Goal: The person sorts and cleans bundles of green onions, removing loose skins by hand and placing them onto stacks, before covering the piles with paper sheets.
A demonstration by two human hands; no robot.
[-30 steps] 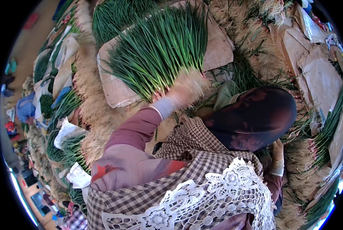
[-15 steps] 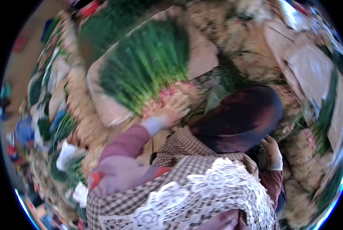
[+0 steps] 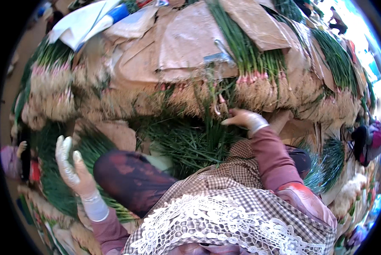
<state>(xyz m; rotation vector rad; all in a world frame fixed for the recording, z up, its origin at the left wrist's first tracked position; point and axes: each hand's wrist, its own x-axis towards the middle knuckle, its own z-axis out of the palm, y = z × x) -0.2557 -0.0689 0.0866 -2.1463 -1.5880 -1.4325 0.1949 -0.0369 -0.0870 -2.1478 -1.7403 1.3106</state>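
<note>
Left hand [image 3: 74, 169] swung up beside knee [image 3: 122, 174], grip spread; right hand [image 3: 242, 119] extended near scallion roots [image 3: 189, 101], grip: cannot tell.

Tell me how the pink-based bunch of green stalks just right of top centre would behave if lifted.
The bunch would probably droop toward its tips, since its leaves are long and slender. Its bushy roots look matted and may cling to neighbouring ones. With no tie visible, it could shed stalks.
</note>
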